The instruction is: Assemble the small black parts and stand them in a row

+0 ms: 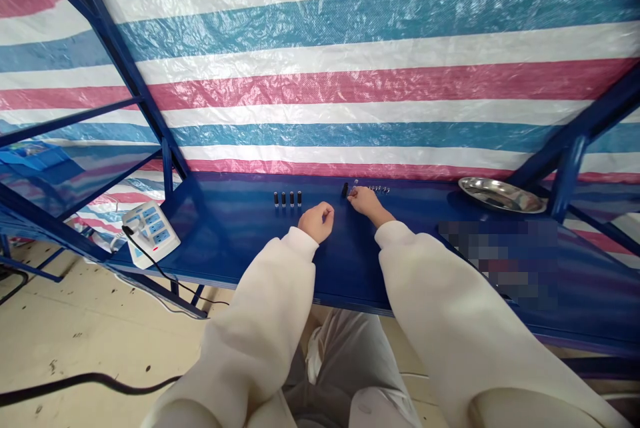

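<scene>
My left hand rests on the blue table curled into a loose fist, with nothing visible in it. Just left of it stands a row of several small dark cylinders. My right hand lies further back, fingers pinched at a small clear piece next to a single dark cylinder. A short line of tiny silvery parts lies just right of that hand. Both arms wear cream sleeves.
A shiny metal dish sits at the table's back right. A white power strip with a black cable lies on the left corner. A striped tarpaulin hangs behind, framed by blue steel bars. A blurred patch covers the right tabletop.
</scene>
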{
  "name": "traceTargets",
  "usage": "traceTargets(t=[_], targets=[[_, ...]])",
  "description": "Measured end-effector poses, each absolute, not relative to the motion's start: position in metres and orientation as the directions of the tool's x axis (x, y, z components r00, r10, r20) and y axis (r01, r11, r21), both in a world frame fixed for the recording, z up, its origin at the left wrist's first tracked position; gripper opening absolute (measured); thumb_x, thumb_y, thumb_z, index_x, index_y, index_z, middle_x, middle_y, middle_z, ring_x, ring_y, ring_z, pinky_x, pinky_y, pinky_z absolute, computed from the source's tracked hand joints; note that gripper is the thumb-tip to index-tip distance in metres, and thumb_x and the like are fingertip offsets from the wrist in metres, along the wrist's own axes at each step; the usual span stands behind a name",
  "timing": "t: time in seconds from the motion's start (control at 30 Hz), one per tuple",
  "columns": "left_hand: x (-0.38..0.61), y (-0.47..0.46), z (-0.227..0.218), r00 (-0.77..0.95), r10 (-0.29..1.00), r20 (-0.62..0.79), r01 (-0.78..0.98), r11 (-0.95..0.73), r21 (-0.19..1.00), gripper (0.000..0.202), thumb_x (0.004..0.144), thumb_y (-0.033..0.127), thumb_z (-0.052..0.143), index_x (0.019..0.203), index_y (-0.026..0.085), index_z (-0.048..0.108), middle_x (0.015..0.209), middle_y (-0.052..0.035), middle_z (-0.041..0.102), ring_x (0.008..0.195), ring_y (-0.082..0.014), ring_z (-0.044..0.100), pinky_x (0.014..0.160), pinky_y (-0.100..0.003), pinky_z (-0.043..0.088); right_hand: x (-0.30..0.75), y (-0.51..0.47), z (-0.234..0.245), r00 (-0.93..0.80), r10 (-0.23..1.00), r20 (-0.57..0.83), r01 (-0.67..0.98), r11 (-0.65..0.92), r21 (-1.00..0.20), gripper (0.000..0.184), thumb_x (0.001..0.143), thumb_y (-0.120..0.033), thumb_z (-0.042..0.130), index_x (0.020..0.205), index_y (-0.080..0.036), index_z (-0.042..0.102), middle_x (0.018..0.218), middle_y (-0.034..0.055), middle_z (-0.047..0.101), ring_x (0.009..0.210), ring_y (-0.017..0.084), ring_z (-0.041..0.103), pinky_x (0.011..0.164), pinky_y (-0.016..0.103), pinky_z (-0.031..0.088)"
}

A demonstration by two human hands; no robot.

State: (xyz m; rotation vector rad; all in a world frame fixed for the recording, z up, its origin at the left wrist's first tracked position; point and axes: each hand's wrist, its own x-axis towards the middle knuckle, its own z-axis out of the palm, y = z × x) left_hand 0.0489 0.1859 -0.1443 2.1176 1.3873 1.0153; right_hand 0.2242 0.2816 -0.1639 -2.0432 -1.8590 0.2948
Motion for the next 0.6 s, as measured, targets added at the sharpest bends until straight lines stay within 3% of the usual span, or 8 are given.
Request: traceTargets(t=[0.23,0.6], targets=[[0.049,0.185,-0.142,0.234,0.910,0.343,0.607,-0.412,0.680,0.012,0.080,0.018,0.046,0.080,0.019,0.057,0.074,0.0002,0.061,0.058,-0.0098,0.051,0.059,-0.022,0.040,0.232,0.279,-0.165,0.237,0.968,0.083,0.838,-0.160,-0.522,0.018,0.076,-0.022,0.058,0.085,-0.012,0.070,0.079,0.0130,0.070,0.083,0.023,0.065,0.072,0.028,0.046],[0.048,0.185,-0.142,0.235,0.909,0.345,0.602,-0.415,0.682,0.012,0.079,0.017,0.046,0.080,0.019,0.057,0.073,0.0002,0.061,0.057,-0.0099,0.051,0.059,-0.021,0.040,0.224,0.270,-0.162,0.298,0.949,0.105,0.828,-0.202,-0.524,0.023,0.074,-0.029,0.061,0.087,-0.013,0.072,0.085,0.0147,0.070,0.087,0.025,0.064,0.071,0.028,0.046]])
